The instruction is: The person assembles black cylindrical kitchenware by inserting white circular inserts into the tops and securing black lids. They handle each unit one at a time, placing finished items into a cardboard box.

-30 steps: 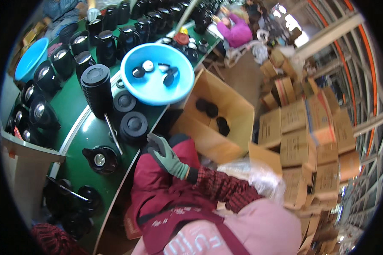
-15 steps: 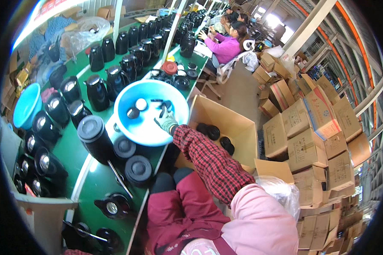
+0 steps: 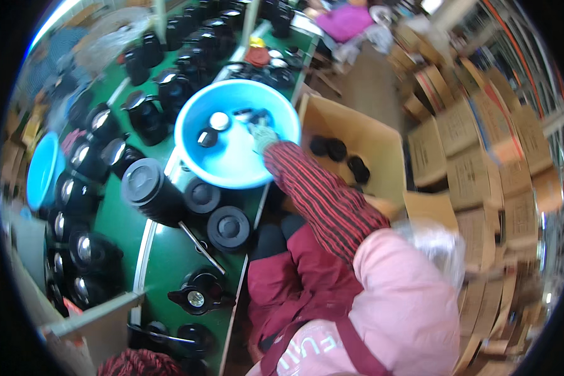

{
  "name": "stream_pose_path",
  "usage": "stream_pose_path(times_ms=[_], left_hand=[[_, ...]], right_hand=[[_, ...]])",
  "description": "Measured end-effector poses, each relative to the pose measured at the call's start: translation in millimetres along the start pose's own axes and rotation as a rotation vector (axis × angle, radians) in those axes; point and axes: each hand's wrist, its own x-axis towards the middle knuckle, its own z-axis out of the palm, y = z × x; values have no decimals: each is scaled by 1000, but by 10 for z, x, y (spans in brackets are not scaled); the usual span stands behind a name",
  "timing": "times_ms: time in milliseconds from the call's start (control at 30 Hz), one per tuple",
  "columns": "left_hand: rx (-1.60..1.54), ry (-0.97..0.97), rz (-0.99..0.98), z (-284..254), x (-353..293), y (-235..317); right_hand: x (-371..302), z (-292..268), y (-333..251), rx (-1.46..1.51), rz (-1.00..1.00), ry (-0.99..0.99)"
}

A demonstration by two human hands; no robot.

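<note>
My right hand [image 3: 265,135], in a grey-green glove, reaches down inside a light-blue basin [image 3: 191,160]. Its fingertips are at a small black part [image 3: 257,116], but blur hides whether they close on it. A round white-topped piece [image 3: 219,121] and a black cap with a shiny top [image 3: 207,137] lie farther left in the basin. Of my left arm only the checked sleeve [image 3: 138,363] shows at the bottom edge; the hand is out of view. Black round lids [image 3: 228,228] lie on the green table near the basin, beside a stack of similar lids [image 3: 145,182].
Rows of black jugs [image 3: 145,118] cover the table's far and left parts. A metal rod [image 3: 202,247] lies near its front edge. An open carton [image 3: 357,135] with black pieces stands right of the basin. Stacked cartons [image 3: 476,172] fill the right side. Another person [image 3: 344,24] sits farther up.
The whole view has shifted, so the basin and table appear higher and more to the right. My right hand stays in the basin, at the same dark part. More of my left sleeve shows.
</note>
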Motion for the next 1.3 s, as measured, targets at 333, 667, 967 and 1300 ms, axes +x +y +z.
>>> stream_pose_path(times_ms=[333, 667, 967, 1300], left_hand=[[-98, 127, -127, -90, -145, -253], [6, -69, 133, -1147, 266, 446], [300, -144, 92, -1243, -633, 343], [178, 76, -115, -1669, -235, -212]], right_hand=[[-466, -691, -525, 207, -128, 58], [-3386, -2001, -1523, 2502, -111, -1089], [-4586, -1957, -1843, 2251, -172, -1163], [-4512, -1376, -2144, 1097, -426, 87]])
